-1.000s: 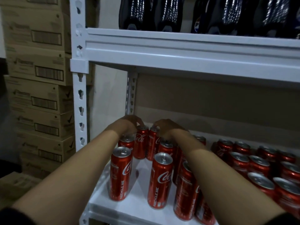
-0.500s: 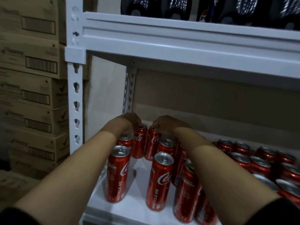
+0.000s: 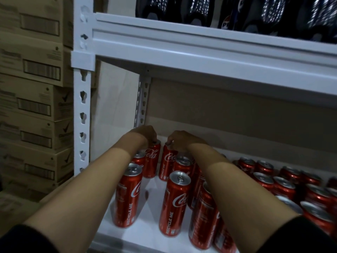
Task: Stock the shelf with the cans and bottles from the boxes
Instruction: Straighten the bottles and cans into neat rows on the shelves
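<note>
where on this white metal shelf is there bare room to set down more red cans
Bare white shelf runs between the front-left red can and the front-middle red can, back to the two cans under the hands. The right side is packed with cans.

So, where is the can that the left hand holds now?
In the head view, the can under the left hand stands at the shelf's back left, beside the right hand's can.

A shop stockroom: white metal shelving (image 3: 200,44) with soda cans (image 3: 175,203), stacked cardboard cartons (image 3: 32,110) alongside.
</note>
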